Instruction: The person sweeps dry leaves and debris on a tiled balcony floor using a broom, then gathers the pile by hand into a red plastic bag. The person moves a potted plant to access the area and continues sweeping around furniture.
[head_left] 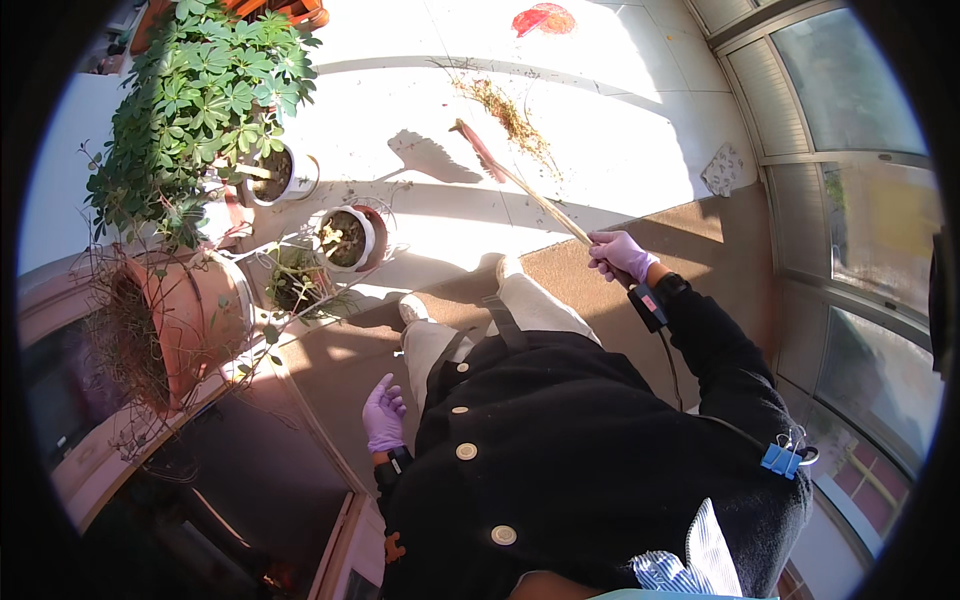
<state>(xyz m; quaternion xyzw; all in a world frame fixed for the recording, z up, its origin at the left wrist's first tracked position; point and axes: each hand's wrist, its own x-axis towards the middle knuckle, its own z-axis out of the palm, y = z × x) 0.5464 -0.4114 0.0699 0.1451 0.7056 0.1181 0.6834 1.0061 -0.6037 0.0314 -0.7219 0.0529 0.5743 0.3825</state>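
My right hand (618, 256), in a light purple glove, is wrapped round the light wooden handle of a broom (545, 203). The reddish broom head is raised toward the far left, and its shadow falls on the pale tiles beside it. Beyond the head lies a loose strip of dry brown plant litter (508, 113). My left hand (384, 415), gloved the same way, hangs beside my left hip. Its fingers are loosely bent and apart, with nothing in them.
Along the left stand a leafy green plant (205, 85), a white pot (343, 240) and a large terracotta pot (205, 315) with trailing stems. A red object (543, 19) lies at the far end. Windows (850, 85) line the right; a crumpled patterned piece (722, 170) rests near them.
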